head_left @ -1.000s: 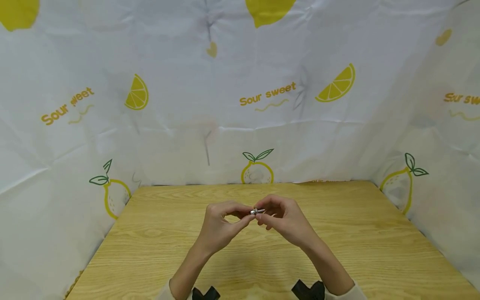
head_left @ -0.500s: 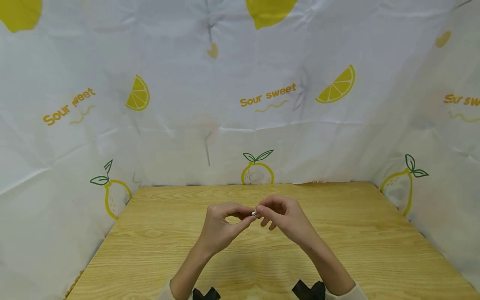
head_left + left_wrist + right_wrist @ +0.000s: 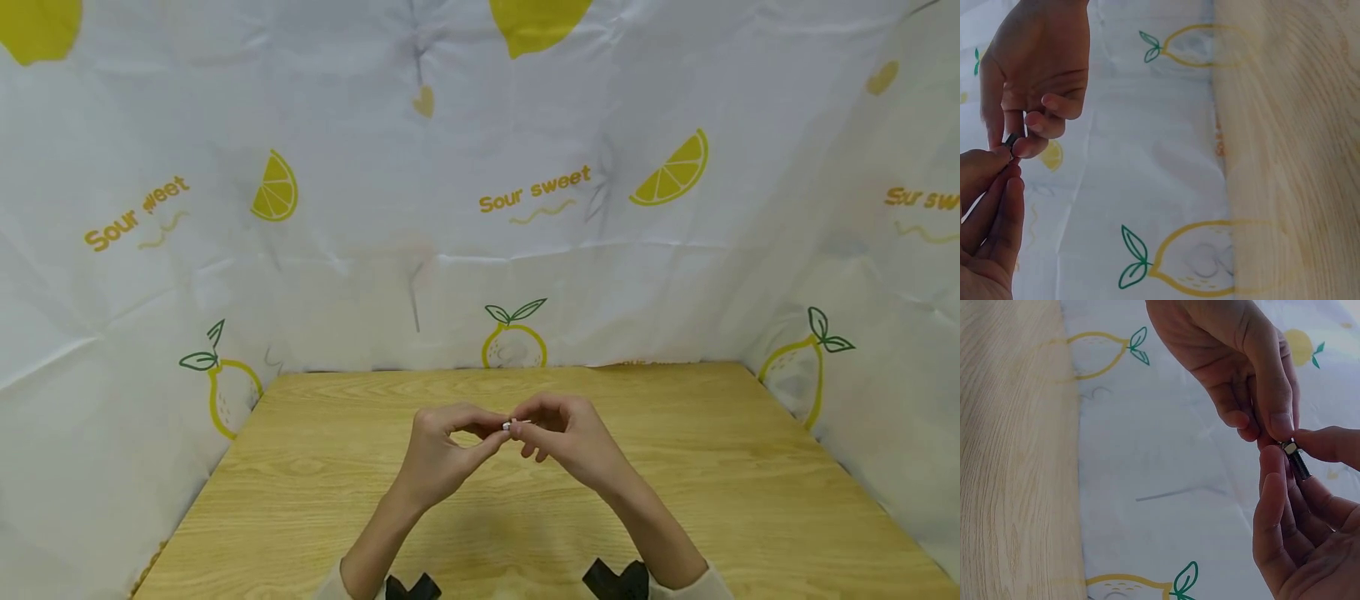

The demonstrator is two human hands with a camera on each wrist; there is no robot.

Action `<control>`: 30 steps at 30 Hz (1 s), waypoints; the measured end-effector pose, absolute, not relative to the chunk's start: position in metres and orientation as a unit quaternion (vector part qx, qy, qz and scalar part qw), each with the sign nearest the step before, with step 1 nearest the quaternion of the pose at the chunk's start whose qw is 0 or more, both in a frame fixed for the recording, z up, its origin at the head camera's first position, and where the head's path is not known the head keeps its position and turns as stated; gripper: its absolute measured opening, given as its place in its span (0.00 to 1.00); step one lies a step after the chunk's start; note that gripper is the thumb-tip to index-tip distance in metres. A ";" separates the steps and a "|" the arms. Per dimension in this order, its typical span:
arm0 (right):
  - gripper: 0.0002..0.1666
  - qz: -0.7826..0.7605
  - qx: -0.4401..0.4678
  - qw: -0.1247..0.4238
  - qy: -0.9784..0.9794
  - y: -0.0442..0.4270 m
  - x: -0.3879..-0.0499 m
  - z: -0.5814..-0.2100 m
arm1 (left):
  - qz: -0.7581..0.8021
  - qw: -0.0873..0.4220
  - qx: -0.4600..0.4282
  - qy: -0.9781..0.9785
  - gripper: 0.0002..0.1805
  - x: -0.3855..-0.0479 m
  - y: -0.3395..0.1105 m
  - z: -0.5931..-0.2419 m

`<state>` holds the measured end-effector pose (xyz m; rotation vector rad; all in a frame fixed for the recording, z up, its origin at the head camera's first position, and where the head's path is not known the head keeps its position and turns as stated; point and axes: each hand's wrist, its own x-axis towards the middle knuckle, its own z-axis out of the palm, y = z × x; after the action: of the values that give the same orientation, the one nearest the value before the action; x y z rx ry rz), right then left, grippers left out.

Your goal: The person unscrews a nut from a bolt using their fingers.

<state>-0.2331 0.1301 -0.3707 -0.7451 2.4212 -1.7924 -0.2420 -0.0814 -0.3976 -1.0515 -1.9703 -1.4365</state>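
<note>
A small metal bolt (image 3: 1301,467) with a threaded shank is held between the hands above the table. A hex nut (image 3: 1290,448) appears to sit on it near the left fingertips. My left hand (image 3: 442,454) pinches the bolt's end between thumb and index finger, hiding that end. My right hand (image 3: 576,440) has its thumb and index finger curled at the nut, the thumb against its side, while the shank points toward the right palm. In the left wrist view only the dark shank (image 3: 1012,139) shows between the fingers.
Below the hands lies a light wood-grain table (image 3: 337,500). White cloth (image 3: 360,275) printed with lemons encloses its back and both sides. Black straps (image 3: 618,578) show by the cuffs at the near edge.
The right thumb and fingers slid over the bolt, covering more of it half a second ago, then shifted again so a bit of shank shows. The left hand stays still.
</note>
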 end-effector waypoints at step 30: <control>0.14 -0.582 -0.251 0.020 0.773 0.131 -0.235 -0.373 | -0.519 0.252 -0.373 -0.727 0.03 -0.240 -0.081 -0.395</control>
<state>-0.2351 0.1308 -0.3729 -0.7782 2.3986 -1.8056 -0.2401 -0.0805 -0.3951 -1.0135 -1.9771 -1.4125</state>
